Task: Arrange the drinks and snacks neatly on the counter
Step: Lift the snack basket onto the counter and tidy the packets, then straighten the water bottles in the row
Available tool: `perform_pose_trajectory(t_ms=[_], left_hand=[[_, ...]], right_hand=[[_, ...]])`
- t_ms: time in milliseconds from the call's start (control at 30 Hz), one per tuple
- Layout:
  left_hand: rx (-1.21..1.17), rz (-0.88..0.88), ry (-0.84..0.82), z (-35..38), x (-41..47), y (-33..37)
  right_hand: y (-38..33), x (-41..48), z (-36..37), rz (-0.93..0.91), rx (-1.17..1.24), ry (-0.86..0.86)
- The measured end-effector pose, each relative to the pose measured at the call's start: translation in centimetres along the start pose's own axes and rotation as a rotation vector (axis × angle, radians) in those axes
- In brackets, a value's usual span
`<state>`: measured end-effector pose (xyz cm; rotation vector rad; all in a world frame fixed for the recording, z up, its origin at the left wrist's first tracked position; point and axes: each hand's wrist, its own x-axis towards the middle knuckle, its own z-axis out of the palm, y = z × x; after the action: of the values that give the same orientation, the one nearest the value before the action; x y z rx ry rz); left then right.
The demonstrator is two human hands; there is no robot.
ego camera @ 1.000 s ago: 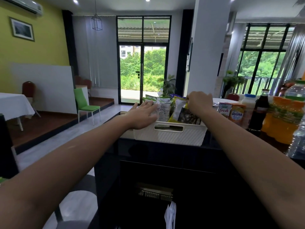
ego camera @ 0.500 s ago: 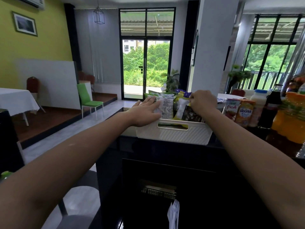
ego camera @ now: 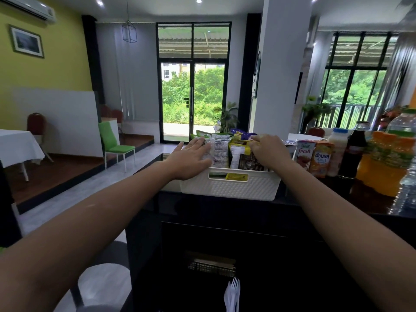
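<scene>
A white plastic basket (ego camera: 234,188) full of upright snack packets (ego camera: 221,152) stands on the dark counter (ego camera: 337,194). My left hand (ego camera: 191,157) lies flat with straight fingers against the packets at the basket's left side. My right hand (ego camera: 269,152) has its fingers curled over the top of a yellow packet (ego camera: 238,150) on the basket's right. To the right stand two juice cartons (ego camera: 314,157), a white milk bottle (ego camera: 337,145), a dark soda bottle (ego camera: 354,152) and an orange drink bottle (ego camera: 386,165).
A clear water bottle (ego camera: 405,192) sits at the far right counter edge. Below the counter hang white plastic forks (ego camera: 233,296) and a wire rack (ego camera: 211,264). A green chair (ego camera: 114,145) and a white-clothed table (ego camera: 18,147) stand in the room to the left.
The view shifted slightly. My right hand's fingers slid down over the yellow packet's top. My left hand stays flat against the left packets.
</scene>
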<state>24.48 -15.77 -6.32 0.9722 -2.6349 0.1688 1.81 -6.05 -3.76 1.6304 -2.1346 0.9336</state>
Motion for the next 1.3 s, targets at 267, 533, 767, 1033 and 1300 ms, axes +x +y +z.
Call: perform_pose_trajectory(t_ms=[267,533,767,1033,1300], left_hand=[[0.040,0.053,0.024,0.0,-2.5,-0.3],[0.068,0.013,0.056,0.2,-1.9,-0.4],[0.100,-0.024,0.045,0.2,-1.3,0.1],[0.100,0.001,0.078,-0.9,-1.0,3.7],[0.107,0.008,0.083,-1.5,3.1,12.9]], right_hand=[[-0.9,-11.0,1.5,-0.028,-0.169,0.116],[0.1,-10.8,2.6,-0.017,-0.202,0.027],[0.1,-10.5,2.5,0.013,-0.211,0.005],[2.1,-9.7,0.6,0.041,-0.090,-0.026],[9.6,-9.8,-5.7,0.191,-0.181,-0.007]])
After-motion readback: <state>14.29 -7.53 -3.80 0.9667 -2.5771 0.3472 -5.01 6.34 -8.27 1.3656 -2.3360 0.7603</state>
